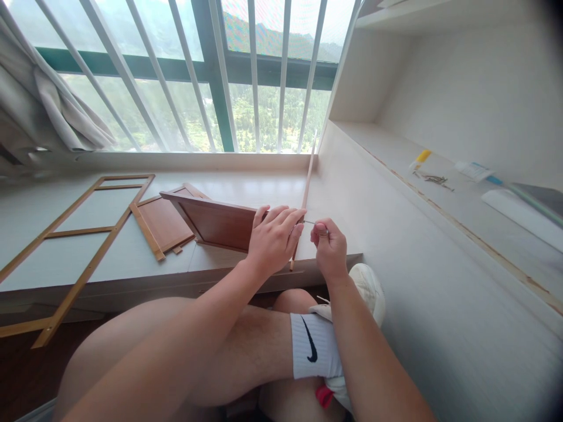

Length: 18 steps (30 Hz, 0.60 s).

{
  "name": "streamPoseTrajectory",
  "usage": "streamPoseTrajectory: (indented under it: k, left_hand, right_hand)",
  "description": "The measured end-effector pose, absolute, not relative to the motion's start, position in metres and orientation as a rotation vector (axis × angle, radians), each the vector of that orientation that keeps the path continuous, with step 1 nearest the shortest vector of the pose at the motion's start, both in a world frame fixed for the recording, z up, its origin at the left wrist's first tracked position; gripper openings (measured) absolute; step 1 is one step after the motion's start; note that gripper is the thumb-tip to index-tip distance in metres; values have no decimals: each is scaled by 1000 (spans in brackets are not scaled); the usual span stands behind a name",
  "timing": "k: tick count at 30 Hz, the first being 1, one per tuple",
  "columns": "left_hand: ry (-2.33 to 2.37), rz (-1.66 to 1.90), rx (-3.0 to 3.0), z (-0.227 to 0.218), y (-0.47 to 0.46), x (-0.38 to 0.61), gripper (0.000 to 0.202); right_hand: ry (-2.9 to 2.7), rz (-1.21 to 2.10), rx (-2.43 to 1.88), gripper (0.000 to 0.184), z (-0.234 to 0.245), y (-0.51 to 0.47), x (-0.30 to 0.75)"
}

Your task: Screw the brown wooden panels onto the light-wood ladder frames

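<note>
Dark panel [220, 224] held tilted on ledge [246, 184] in L hand [275, 240]; thin metal tool [309, 222] pinched in R hand [328, 241], set nr wood strip [309, 181]. Joint seemingly part-done; tightness can't be told. 2nd panel [165, 223], ladder-like frame [80, 233] apparently not yet attached.

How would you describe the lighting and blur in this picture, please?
In the head view, the window is washed out near its top; glare whitens the ledge beyond the held brown panel; the top right corner is dark; small pieces on the shelf look soft.
</note>
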State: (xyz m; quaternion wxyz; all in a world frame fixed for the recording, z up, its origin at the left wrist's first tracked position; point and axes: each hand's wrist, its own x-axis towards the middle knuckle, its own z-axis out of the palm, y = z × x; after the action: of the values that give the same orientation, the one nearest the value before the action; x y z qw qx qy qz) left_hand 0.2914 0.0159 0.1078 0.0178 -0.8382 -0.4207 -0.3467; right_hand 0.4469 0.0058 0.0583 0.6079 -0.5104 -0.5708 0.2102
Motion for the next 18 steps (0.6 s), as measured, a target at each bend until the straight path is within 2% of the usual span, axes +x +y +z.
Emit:
streamPoseTrajectory:
  k: [18]
  left_hand:
    - [-1308,-1078,-2607,108,16,291,36]
  right_hand:
    - [-1276,511,-1163,36,54,8,447]
